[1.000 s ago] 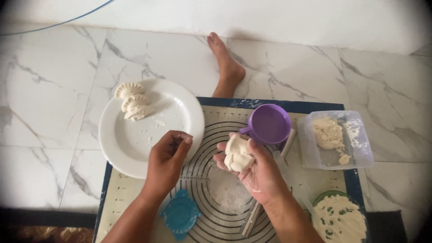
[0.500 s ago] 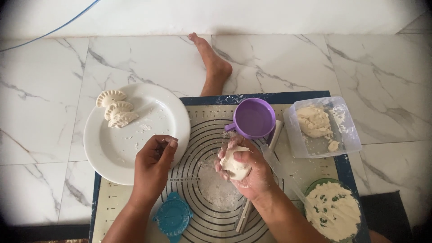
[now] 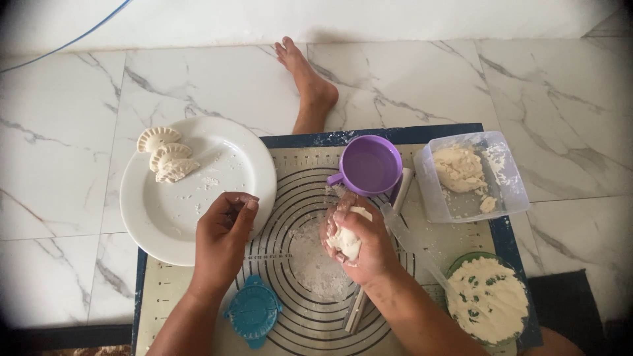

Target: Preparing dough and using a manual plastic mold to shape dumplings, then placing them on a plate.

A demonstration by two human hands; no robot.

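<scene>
Nearest, a blue dumpling press (image 3: 253,311) lies shut on the pastry mat (image 3: 165,296), just below the left wrist, parked within reach but out of the floured middle; beside it a rolling pin (image 3: 357,310) runs up the mat under the right forearm, set aside so that both hands are free. The right hand (image 3: 359,240) is curled tight round a lump of dough (image 3: 345,238), fingers wrapped over it and thumb pressing in, held above the floured rings so that crumbs drop onto the mat and not the floor; the left hand (image 3: 224,234) is loosely closed at the near rim of the white plate (image 3: 165,231), fingertips pinched together; whether it holds a scrap I cannot tell. To the right a green bowl of filling (image 3: 488,300) sits at the mat's corner. Farther off stand a purple cup (image 3: 369,165) and a clear tub of dough (image 3: 471,175), both near the working hand; three finished dumplings (image 3: 165,158) are grouped at the plate's far edge, leaving room for more; beyond, a bare foot (image 3: 310,79) rests on the marble floor (image 3: 79,132).

Against half a second ago, the right hand has closed further round the dough and sunk slightly toward the mat; the left hand has hardly shifted; everything else sits as it was.
</scene>
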